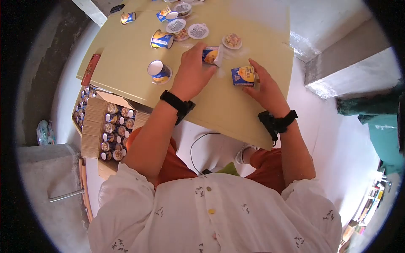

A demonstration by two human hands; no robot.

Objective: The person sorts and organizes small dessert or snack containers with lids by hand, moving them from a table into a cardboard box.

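Observation:
Over the table, my left hand (195, 69) is closed around a blue-and-yellow yogurt cup (209, 55) lying on its side. Whitish film or a rim shows at that cup's right end. My right hand (266, 88) grips a second blue yogurt cup (242, 76), thumb and fingers at its right end, its label facing up. Just beyond the two hands sits a small round tub of colourful cereal pieces (232, 41). To the left of my left hand stands another blue cup (160, 76) with a white end, and a tipped cup (162, 40) lies behind it.
Round printed lids (198, 30) and more cups (128, 18) lie toward the table's far side. An open cardboard box (93, 130) packed with several cups stands on the floor at left. A dark red object (90, 69) rests on the table's left edge. Concrete blocks (352, 63) are at right.

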